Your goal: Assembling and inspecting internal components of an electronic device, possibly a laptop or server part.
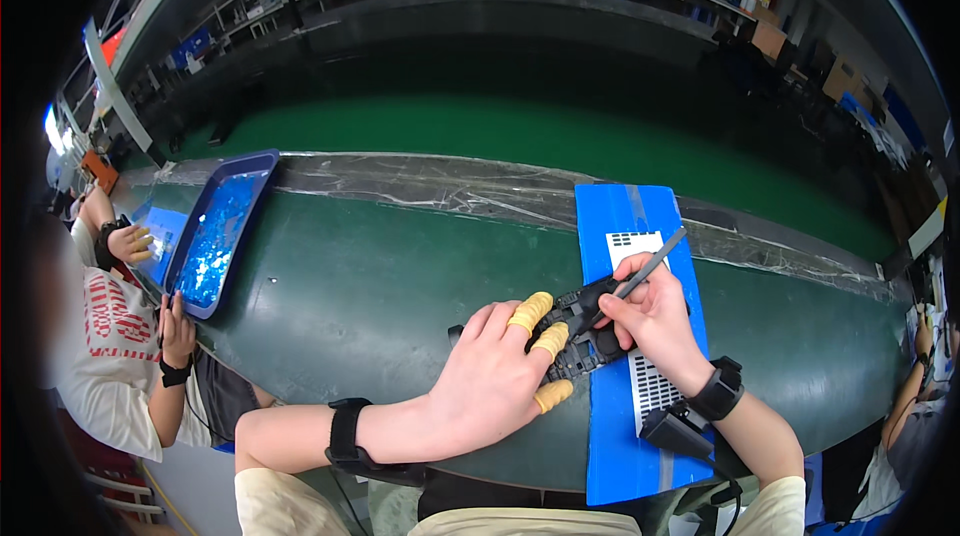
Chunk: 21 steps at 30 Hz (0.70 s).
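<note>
Green table (pixel 400 256), blue board (pixel 628 474): across the board's left edge a black part (pixel 575 363) slants up rightward, held by part-spread fingers of the left hand (pixel 485 371); over the board, the right hand (pixel 655 324) pinches a grey stick (pixel 655 261).

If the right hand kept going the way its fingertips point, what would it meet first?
Most likely the black parts at the fingers of the left hand. The grey stick in the right hand slants toward them; depth makes actual contact unclear.
</note>
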{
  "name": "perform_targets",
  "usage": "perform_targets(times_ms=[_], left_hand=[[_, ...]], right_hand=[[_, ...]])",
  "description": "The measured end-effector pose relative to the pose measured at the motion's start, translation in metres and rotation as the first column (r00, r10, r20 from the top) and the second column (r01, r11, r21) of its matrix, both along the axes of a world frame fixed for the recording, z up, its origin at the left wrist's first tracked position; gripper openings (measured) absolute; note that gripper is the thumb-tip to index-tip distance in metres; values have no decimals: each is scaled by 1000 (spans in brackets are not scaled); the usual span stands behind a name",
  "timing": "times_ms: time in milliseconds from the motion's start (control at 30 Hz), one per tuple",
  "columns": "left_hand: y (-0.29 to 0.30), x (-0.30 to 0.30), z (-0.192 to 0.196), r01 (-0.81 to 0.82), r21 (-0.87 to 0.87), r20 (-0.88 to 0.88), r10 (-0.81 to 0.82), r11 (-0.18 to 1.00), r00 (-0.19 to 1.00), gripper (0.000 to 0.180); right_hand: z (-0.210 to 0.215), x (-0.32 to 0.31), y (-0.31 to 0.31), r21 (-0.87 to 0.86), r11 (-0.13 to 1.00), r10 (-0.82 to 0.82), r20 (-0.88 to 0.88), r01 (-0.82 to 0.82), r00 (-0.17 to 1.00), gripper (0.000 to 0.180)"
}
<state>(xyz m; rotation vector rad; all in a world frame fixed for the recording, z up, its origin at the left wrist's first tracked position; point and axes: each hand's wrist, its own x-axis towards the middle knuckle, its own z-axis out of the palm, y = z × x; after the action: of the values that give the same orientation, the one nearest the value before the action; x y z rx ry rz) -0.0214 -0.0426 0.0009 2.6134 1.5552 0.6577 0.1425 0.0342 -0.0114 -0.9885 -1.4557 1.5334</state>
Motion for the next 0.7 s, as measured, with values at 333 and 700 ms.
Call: perform_targets(times_ms=[333,700], left_hand=[[-4,4,-2,-25,49,-38,27,998,999,33],[-28,-20,24,-194,-148,134,214,970,968,98]], right_hand=[[10,20,-4,-50,987,-160,-330,152,930,18],[-12,93,-20,25,942,-301,-373,334,878,17]])
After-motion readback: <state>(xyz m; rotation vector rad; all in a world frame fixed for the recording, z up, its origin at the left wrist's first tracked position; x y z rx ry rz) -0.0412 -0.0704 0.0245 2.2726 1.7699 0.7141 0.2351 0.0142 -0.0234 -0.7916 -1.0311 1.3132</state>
